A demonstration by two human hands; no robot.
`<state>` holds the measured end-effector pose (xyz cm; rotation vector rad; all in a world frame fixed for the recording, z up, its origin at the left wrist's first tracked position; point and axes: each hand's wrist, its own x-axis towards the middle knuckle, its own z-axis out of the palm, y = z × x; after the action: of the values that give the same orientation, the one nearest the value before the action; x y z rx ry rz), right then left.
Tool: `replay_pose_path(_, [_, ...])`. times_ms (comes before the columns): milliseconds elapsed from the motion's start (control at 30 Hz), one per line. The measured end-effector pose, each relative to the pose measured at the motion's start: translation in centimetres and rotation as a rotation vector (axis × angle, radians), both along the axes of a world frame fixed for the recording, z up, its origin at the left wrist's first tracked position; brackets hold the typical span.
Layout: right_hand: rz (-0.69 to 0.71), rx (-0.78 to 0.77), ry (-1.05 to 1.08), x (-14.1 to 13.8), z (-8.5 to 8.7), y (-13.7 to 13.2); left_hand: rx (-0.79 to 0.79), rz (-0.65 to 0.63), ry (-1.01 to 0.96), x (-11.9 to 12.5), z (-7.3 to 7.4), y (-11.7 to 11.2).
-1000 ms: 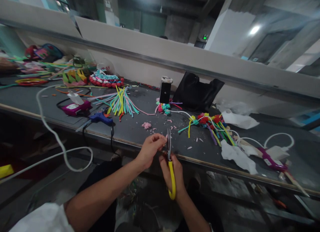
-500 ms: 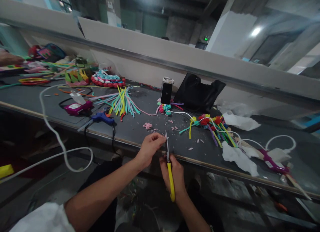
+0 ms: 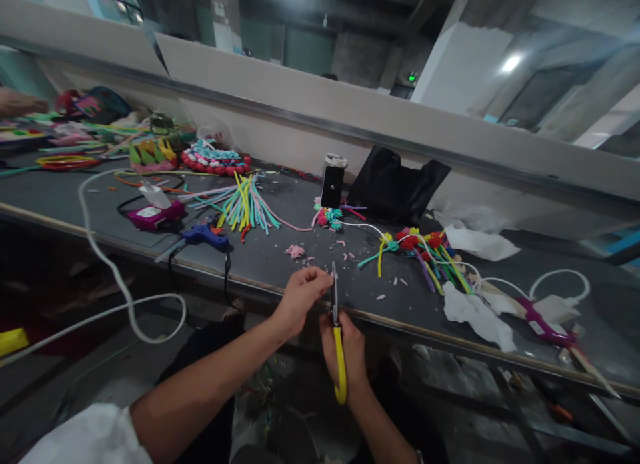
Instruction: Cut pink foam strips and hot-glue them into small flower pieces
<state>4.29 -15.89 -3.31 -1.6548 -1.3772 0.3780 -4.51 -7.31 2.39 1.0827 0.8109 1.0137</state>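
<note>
I see the right hand [image 3: 353,354] wrapped round yellow-handled scissors [image 3: 337,332], blades pointing away, probably for control. Just beside their blades, the left hand [image 3: 300,299] pinches a tiny pink piece [image 3: 332,275], likely steadying it. A pink cluster [image 3: 295,251] lies beyond the scissors.

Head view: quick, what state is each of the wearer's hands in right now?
Left hand: closed in a pinch, apparently on a small pink piece.
Right hand: closed on yellow-handled scissors.
</note>
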Motion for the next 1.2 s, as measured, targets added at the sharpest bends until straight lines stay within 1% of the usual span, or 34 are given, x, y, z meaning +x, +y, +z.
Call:
replay_pose_path(200, [0.026,-0.014,0.023,0.2,0.2,0.1,0.004,0.005,-0.005,0.1,-0.1,-0.2])
replay_pose_path(467, [-0.028,-0.012,0.037,0.2,0.1,0.1,0.006,-0.038,-0.009,0.0,-0.3,-0.1])
replay_pose_path(567, [-0.048,0.0,0.025,0.6,0.2,0.2,0.035,-0.013,-0.004,-0.2,-0.3,0.4])
replay_pose_path(800, [-0.003,-0.005,0.015,0.7,0.6,0.0,0.135,0.096,0.105,-0.6,-0.5,1.2])
replay_pose_path(867, [-0.013,0.018,0.05,0.5,0.6,-0.1,0.217,0.117,0.173,-0.7,-0.6,1.1])
replay_pose_path(967, [-0.04,0.055,0.248,0.6,0.8,-0.3,0.468,0.101,0.369,-0.8,-0.7,0.7])
replay_pose_path(1033, [-0.053,0.052,0.44,0.8,1.0,-0.3,0.683,0.054,0.5,-0.8,-0.9,0.2])
replay_pose_path(1100, [-0.052,0.052,0.598,1.1,1.1,-0.2,0.865,-0.016,0.605,-0.8,-1.0,-0.3])
replay_pose_path(1167, [-0.037,0.071,0.682,1.6,1.1,-0.1,0.983,-0.072,0.682,-0.6,-1.2,-0.9])
replay_pose_path(1200, [-0.027,0.081,0.701,1.7,1.2,0.0,1.014,-0.091,0.702,-0.5,-1.3,-1.2])
